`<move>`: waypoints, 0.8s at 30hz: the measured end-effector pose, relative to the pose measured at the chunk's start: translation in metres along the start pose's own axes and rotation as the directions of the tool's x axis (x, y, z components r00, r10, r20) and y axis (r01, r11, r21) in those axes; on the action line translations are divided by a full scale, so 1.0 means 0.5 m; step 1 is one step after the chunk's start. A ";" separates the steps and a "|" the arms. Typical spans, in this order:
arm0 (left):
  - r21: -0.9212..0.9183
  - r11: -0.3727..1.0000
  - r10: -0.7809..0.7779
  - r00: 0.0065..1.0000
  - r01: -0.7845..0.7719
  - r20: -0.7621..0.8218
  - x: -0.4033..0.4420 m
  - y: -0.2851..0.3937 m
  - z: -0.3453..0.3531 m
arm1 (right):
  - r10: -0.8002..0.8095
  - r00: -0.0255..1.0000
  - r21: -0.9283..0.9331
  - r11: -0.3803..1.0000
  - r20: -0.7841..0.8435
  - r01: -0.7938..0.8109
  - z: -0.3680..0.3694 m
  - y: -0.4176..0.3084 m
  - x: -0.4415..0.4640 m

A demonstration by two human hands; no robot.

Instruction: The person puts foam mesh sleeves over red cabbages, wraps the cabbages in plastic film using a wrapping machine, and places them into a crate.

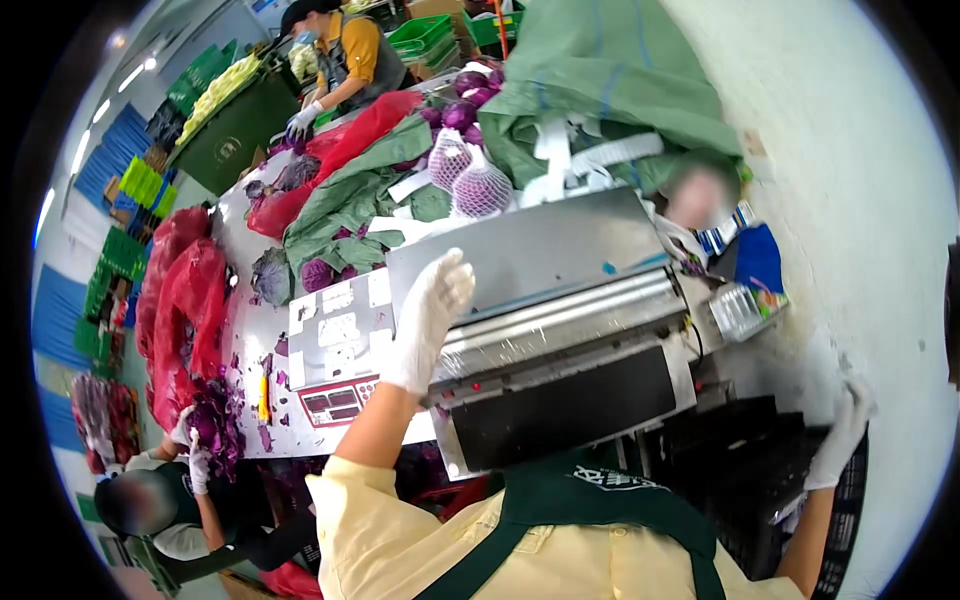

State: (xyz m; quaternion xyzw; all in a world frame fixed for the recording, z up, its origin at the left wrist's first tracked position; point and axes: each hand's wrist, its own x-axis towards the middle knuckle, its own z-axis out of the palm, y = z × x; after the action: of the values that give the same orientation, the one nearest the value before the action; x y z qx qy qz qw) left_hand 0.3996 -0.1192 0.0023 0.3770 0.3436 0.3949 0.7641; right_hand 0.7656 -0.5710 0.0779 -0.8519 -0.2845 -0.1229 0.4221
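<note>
My left hand [430, 320], in a white glove, is over the left end of a metal film-wrapping machine [530, 250]. Its fingers are stretched out and slightly bent, with nothing seen in them. A shiny roll of film [560, 325] lies across the machine, in front of which is a black plate [565, 410]. Far to the right, my right hand [843, 435], also gloved, is beside the wall above a black crate [850, 520]. Its fingers point upward and look empty. Left of the machine stands a weighing scale [340, 340] with a red-edged panel.
Two red cabbages in white foam nets [480, 185] sit behind the machine, near loose red cabbages [460, 115] and a green sack [620, 70]. A yellow cutter [264, 395] lies on the table. Co-workers [350, 60] handle cabbage at the far end and lower left. Red mesh sacks [190, 310] line the left edge.
</note>
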 end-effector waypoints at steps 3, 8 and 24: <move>0.004 1.000 -0.002 1.000 0.002 -0.023 0.208 0.020 -0.092 | 0.007 0.949 0.318 0.941 0.316 -0.112 0.218 -0.254 0.057; 0.102 0.979 -0.152 0.969 0.174 -0.195 0.450 0.023 -0.090 | -0.262 0.544 0.539 0.716 0.797 -0.444 0.611 -0.416 0.195; 0.298 0.941 -0.080 0.960 0.162 -0.268 0.696 -0.060 -0.051 | -0.233 0.288 0.350 0.806 0.929 -0.478 1.328 -0.541 0.244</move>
State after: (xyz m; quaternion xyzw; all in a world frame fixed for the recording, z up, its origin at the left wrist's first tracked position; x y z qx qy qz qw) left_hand 0.5461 0.1766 -0.1145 0.4195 0.5196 0.3312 0.6666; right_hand 0.6845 0.1300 -0.0990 -0.6028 -0.4279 0.5325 0.4122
